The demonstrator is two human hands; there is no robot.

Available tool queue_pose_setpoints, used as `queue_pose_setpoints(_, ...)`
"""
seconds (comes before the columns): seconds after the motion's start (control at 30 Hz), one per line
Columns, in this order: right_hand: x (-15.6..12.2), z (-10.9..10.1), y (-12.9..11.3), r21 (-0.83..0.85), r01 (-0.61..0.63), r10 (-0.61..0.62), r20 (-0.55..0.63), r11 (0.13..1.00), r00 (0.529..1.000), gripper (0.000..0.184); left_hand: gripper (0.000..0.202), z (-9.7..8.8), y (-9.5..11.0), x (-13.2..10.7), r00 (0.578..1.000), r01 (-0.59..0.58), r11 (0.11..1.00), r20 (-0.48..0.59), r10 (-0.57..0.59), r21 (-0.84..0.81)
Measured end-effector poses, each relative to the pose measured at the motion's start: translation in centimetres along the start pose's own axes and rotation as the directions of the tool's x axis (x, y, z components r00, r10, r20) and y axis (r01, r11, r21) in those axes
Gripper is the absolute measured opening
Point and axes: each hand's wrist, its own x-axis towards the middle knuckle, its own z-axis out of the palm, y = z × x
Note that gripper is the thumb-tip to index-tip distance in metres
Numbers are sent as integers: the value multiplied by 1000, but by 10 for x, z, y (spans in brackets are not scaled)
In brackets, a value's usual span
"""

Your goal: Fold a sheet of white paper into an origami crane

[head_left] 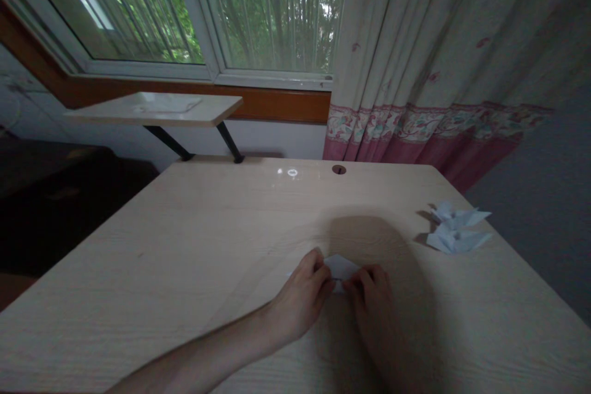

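A small piece of folded white paper (340,266) lies flat on the light wooden desk (194,246) near the middle. My left hand (305,297) presses on its left edge with the fingers curled and pinched onto it. My right hand (373,295) is closed on the paper's right lower edge. Both hands meet at the paper's near side and cover part of it.
Two folded white paper figures (456,228) lie near the desk's right edge. A round cable hole (338,169) sits at the desk's back. A small raised shelf (157,108) stands at the back left under the window. A patterned curtain (443,55) hangs at the right.
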Motion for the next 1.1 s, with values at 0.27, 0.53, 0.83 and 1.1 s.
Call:
queue_pose_setpoints(0.27, -1, 7, 0, -89, 70, -77, -75, 994, 994, 25, 13, -2, 4, 0, 1000, 11, 1000, -13, -11, 0)
queue_pose_setpoints(0.53, -1, 5, 1, -148, 90, -98, -49, 985, 994, 28, 12, -2, 6, 2, 1000, 13, 1000, -24, -13, 17)
queue_pose_setpoints(0.83, -3, 4, -3, -197, 74, -79, -19, 978, 997, 22, 10, 2, 1, 3, 999, 4, 999, -50, -3, 36)
queue_pose_setpoints(1.1, -5, 7, -1, -230, 99, -111, -41, 968, 993, 23, 8, 2, 2, 5, 1000, 17, 994, -5, -16, 104)
